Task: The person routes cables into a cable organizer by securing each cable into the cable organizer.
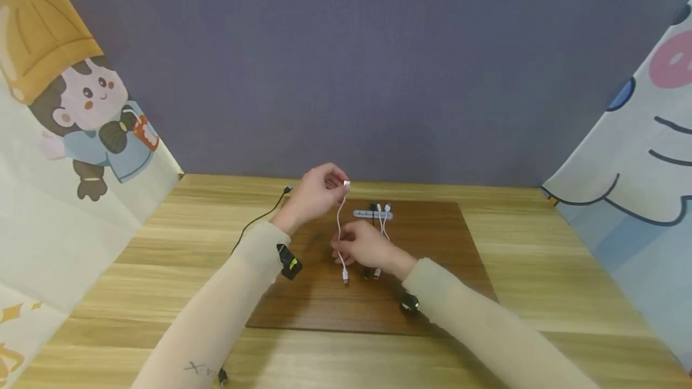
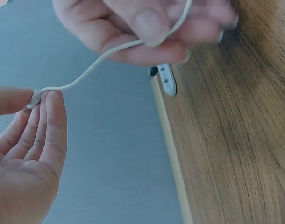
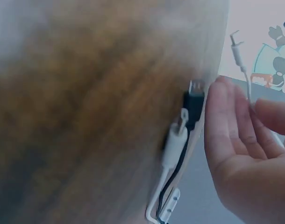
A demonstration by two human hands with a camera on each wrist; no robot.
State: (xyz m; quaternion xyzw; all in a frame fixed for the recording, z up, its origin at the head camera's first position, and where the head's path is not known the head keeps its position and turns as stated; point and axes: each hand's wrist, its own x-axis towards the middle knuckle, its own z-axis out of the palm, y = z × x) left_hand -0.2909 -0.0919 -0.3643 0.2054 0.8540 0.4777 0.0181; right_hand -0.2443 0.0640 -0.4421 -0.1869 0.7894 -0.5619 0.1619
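My left hand [image 1: 319, 191] pinches one plug end of a short white USB cable [image 1: 339, 221] between thumb and fingertips, raised over the far part of the board. Lower down, my right hand [image 1: 367, 247] holds the same cable between thumb and fingers; its other white plug [image 3: 237, 55] sticks out past them. Behind the right hand lies a light grey cable clip strip [image 1: 363, 214]. White cables [image 1: 385, 221] and a black cable [image 3: 194, 105] sit in its right part, their lower plugs close beside my right hand.
A dark brown wooden board [image 1: 319, 311] lies on the light wood table [image 1: 146, 269]. Another black cable [image 1: 254, 219] runs along the board's left side, partly hidden by my left arm. A grey-blue panel [image 1: 346, 77] rises behind the table, with cartoon-printed curtains [image 1: 32, 155] at both sides.
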